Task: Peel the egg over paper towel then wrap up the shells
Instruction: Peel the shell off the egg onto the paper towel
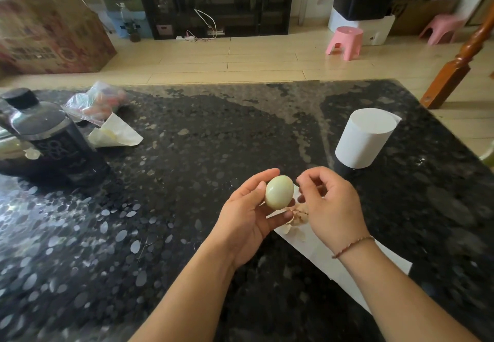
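Holding the peeled egg [279, 192] in my left hand [250, 220], fingers curled round it, above the paper towel [320, 251] so shell bits [299, 217] drop there; my right hand [330, 205] at three o'clock hovers loosely curled, its grasp unclear.

Peeled egg [279, 192]; shells [299, 217] on paper towel [320, 248].

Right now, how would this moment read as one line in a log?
step: peeling done | left hand: holds egg | right hand: beside egg, contents unclear | shells: on paper towel | wrap: pending
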A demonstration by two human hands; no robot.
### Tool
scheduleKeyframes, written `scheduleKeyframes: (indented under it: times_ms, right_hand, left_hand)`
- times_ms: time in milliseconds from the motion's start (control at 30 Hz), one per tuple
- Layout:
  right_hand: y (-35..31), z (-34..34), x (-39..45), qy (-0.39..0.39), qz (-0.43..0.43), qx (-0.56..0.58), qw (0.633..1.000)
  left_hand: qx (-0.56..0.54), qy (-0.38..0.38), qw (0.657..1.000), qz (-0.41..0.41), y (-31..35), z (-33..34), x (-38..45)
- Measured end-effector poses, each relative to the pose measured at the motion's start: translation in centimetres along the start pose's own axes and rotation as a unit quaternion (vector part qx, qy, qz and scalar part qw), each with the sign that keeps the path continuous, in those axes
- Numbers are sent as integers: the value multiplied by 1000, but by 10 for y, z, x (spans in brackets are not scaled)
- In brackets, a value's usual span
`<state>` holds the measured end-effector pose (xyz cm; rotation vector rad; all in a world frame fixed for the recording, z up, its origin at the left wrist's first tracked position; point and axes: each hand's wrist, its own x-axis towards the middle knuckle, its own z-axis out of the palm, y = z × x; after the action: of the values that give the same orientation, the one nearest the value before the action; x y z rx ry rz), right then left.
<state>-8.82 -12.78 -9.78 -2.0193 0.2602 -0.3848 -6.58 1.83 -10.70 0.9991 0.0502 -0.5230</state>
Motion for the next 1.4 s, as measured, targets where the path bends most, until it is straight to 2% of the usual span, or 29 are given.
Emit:
scheduleKeyframes:
  times_ms: [67,167,267,367,500,533,633,767,967,1067,1167,1267,1400]
  right_hand:
    - [-2,-2,-1,-37,8,37,999]
    - [-7,-1,-4,-112,2,63,992]
    - [-8,2,-4,-76,18,121,990]
    - [-9,1,-5,-39,37,172,984]
    - [-6,2,-3,-8,42,116,992]
    - [-4,1,-2,3,47,100,994]
    - [-1,1,0,9,43,95,994]
    - [-7,7,-8,-77,57,84,992]
    - [-10,-1,0,-47,119,171,977]
    - [-3,-6,3,-74,138,97,983]
    - [0,-8,4,-39,96,41,994]
    - [-8,-7,1,-26,63,106,992]
    - [-20,-1,-5,-55,88,160,982]
  left_hand:
    - [36,20,999,16,-1,-2,2]
    - [106,46,990,83,-2,-5,5]
    - [64,50,990,114,-3,-6,5]
    - [16,22,995,96,-5,-4,4]
    - [55,24,991,117,-2,-4,2]
    - [104,42,983,143,0,-4,2]
    - [271,84,931,230,-1,-2,1]
    - [324,61,903,276,-10,2,-2]
    - [239,22,932,270,-6,4,-4]
    - [197,8,949,247,-2,5,-4]
    - [139,-8,970,197,1,3,-2]
    - [169,8,961,221,1,2,-2]
    - [233,5,936,262,-2,3,-1]
